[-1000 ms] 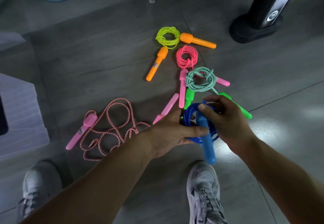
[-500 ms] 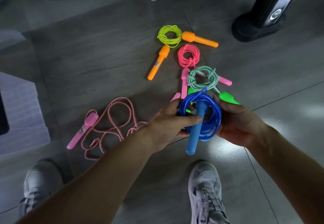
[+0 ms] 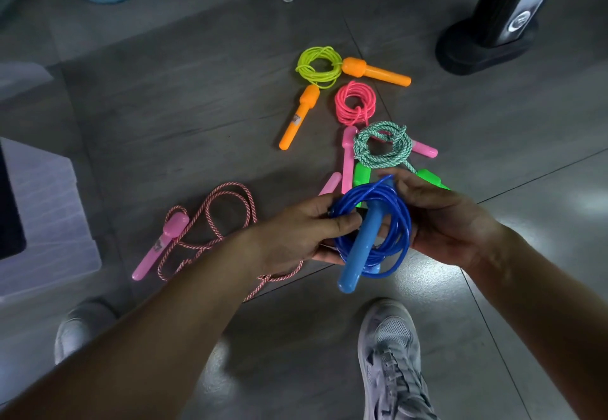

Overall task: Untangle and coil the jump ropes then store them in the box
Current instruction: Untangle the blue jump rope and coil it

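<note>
Currently the blue jump rope is held above the floor between both hands, in the lower centre of the view. Its cord is wound into a round coil, and one light blue handle runs through the coil with its free end pointing toward the person.

- Left hand: grips the left side of the coil, thumb laid across the cords, fingers closed beneath them.
- Right hand: grips the right side of the coil, fingers curled round the cords.

Other ropes lie on the floor beyond the hands:

- Yellow-green coil with two orange handles, farthest away.
- Pink coil just nearer, its pink handles partly under the next rope.
- Green-and-white braided coil with green handles, just beyond the blue coil.
- Red-and-white rope, uncoiled in loose loops to the left, with a pink handle at its near-left end.

A translucent box stands at the left edge, well apart from the ropes. Two grey shoes show at the bottom.
</note>
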### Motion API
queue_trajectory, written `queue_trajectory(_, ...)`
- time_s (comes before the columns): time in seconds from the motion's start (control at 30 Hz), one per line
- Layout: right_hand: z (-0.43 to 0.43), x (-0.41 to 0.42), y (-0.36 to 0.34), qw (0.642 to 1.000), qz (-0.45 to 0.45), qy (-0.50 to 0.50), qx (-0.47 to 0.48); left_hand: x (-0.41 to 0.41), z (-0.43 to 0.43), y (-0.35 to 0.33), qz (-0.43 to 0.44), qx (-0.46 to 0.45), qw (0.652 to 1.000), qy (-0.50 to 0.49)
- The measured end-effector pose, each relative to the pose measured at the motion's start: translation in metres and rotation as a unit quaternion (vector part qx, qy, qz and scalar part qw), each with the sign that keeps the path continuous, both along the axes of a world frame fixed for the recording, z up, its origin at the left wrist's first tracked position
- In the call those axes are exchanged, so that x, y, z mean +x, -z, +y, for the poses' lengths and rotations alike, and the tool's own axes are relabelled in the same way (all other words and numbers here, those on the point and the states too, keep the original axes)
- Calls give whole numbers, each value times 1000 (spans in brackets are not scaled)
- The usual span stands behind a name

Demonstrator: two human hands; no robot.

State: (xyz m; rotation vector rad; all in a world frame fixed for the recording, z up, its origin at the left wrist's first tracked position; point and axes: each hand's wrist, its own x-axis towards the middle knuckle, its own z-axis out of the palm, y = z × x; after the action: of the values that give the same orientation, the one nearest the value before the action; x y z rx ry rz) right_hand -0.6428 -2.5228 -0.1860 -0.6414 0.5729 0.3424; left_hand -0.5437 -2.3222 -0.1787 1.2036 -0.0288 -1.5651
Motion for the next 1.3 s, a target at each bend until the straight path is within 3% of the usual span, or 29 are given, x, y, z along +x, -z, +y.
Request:
queue_trajectory(0.2, 5, 2, -1, 997, 11, 50, -53, 6, -4, -1, -6, 3, 1000, 11)
queue_trajectory(0.53, 8, 13, -9, 993, 42, 53, -100, -3, -12, -5, 109, -25, 994, -13)
queue_trajectory(0.73, 14, 13, -12, 983, -4, 86, -162, 11, -11, -13, 59, -7, 995, 84)
queue_trajectory(0.87, 18, 10, -12, 963, -7, 94, -253, 13, -14, -12, 28, 9, 991, 133)
queue_trajectory(0.97, 20, 10, -16, 947, -20, 89, -308, 14, -14, -11, 11, 18, 988, 150)
queue_trajectory(1.13, 15, 9, -25, 952, -37, 111, -284, 23, -8, -13, 7, 21, 988, 153)
queue_trajectory(1.3, 13, 13, -22, 934, -46, 91, -342, 16, -5, -12, -1, 27, 990, 140)
